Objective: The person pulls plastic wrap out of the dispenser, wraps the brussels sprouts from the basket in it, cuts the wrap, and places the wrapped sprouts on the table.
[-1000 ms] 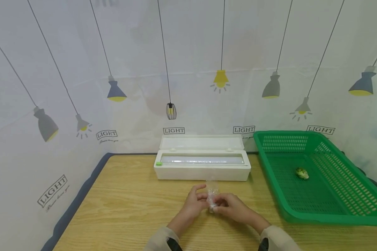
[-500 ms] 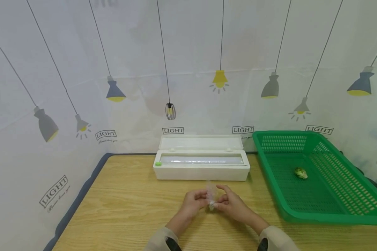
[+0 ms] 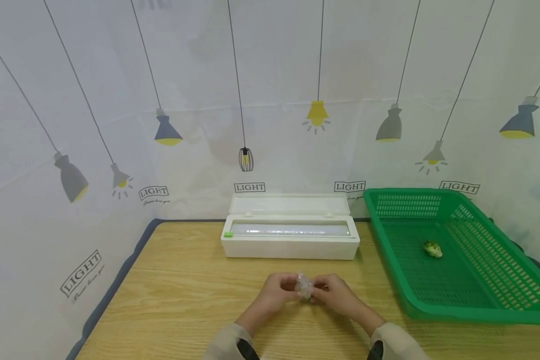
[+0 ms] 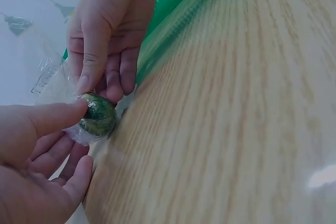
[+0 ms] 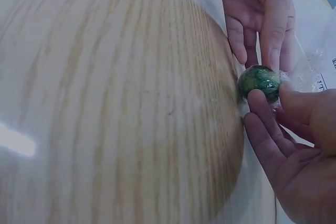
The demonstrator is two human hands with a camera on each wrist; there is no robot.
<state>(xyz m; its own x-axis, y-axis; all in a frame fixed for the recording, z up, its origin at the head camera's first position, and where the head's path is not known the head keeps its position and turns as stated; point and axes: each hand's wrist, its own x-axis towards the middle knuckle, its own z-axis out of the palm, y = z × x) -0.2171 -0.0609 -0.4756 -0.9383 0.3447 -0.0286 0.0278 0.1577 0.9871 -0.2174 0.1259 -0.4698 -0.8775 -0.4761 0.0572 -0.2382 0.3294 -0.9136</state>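
Observation:
Between my two hands is a Brussels sprout [image 5: 259, 83], small, round and dark green, in clear plastic wrap [image 3: 304, 285]. The film's loose part bunches up between my fingertips and hides most of the sprout in the head view. My left hand [image 3: 272, 293] pinches the wrapped sprout from the left, its thumb [image 4: 60, 116] on the near side. From the right, my right hand [image 3: 336, 296] pinches it with thumb and fingers. Low over the wooden table [image 3: 175, 295], the sprout shows shiny film stretched over its leaves.
Behind my hands stands a white plastic-wrap dispenser [image 3: 290, 249], lid up, with a film roll [image 3: 290, 229] inside and a green slider [image 3: 228, 234] at its left. A green basket [image 3: 407, 295] at the right holds another sprout [image 3: 432, 249]. A printed backdrop [image 3: 279, 150] rises behind.
The film, which stood up beyond my fingers, is now bunched down over the sprout. My right index finger, raised half a second ago, has come down to the bundle.

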